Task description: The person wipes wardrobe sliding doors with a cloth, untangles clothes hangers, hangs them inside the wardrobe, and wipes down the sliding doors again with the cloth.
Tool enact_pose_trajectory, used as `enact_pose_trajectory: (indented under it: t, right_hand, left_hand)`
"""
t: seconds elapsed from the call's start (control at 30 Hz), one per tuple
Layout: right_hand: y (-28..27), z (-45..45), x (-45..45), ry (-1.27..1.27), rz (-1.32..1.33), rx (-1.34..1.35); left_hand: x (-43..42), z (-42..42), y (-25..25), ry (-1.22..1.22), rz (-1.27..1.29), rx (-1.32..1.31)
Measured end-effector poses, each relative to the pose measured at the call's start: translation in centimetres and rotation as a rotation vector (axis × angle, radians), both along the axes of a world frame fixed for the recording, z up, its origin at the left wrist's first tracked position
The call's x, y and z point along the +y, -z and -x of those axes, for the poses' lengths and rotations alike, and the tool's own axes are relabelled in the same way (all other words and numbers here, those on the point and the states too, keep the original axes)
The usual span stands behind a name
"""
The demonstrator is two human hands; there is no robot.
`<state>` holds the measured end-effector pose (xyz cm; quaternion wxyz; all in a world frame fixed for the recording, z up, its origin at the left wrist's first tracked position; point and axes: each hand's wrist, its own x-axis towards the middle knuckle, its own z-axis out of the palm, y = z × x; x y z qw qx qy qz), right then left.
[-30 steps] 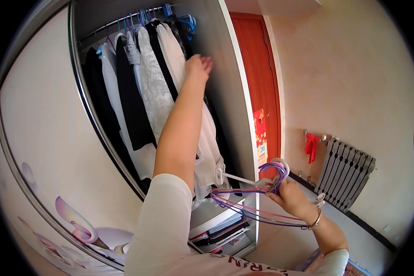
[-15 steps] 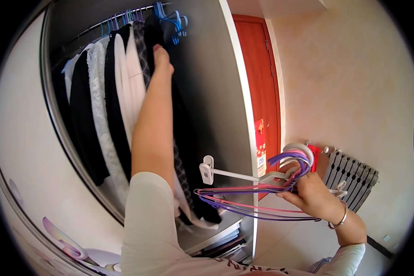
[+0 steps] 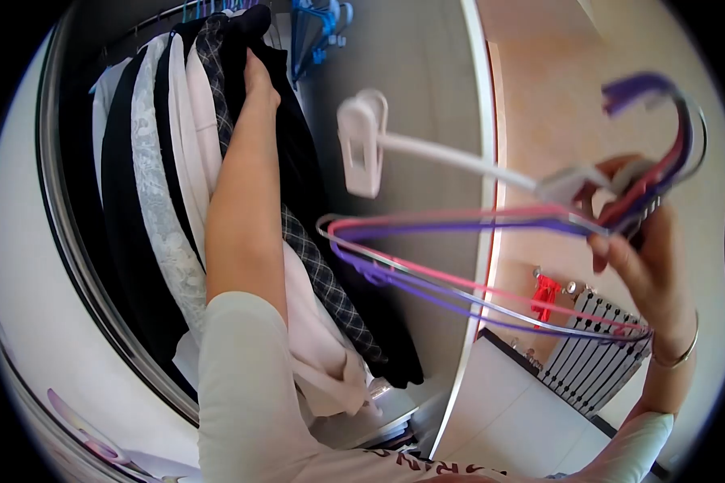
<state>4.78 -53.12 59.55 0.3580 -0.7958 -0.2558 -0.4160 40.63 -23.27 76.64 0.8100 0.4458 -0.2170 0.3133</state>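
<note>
My left hand (image 3: 259,79) reaches up against the black garment (image 3: 294,161) at the right end of the hanging clothes; its fingers are hidden in the dark cloth. Next to it hang a dark checked garment (image 3: 330,278), pale pink clothes (image 3: 204,109) and a white lace one (image 3: 155,161). Raised at the right, my right hand (image 3: 640,249) is closed round a bunch of hangers: purple and pink ones (image 3: 459,286) and a white clip hanger (image 3: 451,161) whose clip points left.
Blue hangers (image 3: 321,32) hang at the rod's right end, beside the grey wardrobe side panel (image 3: 411,97). A sliding door (image 3: 16,241) stands at the left. Beyond the panel are a radiator (image 3: 592,354) and a red cloth (image 3: 544,298).
My right hand has risen with the hangers, which now look larger and nearer. My left hand has moved left to the black garment, and the clothes have shifted left, away from the side panel.
</note>
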Motion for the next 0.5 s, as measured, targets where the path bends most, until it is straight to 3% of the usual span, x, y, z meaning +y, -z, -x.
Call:
enact_pose_trajectory:
  t: [0.17,0.27,0.37,0.47,0.5]
  right_hand:
    - [-6.5,-4.9,2.0,0.238,0.341,-0.198]
    - [-10.7,-8.2,2.3,0.358,0.424,-0.200]
    - [-15.7,-9.9,6.3,0.434,0.485,-0.031]
    - [-20.4,-18.6,4.8,0.236,0.423,-0.192]
    - [-23.1,-22.2,5.2,0.434,0.549,-0.250]
  left_hand:
    - [3.6,-5.4,-1.8,0.146,0.003,-0.086]
    - [1.1,-4.1,-1.3,0.004,0.015,-0.095]
    - [1.0,-3.7,-0.8,-0.054,0.025,-0.071]
    - [1.2,-6.0,-0.9,-0.150,-0.006,-0.194]
    - [1.0,-5.9,-0.8,-0.169,0.036,-0.186]
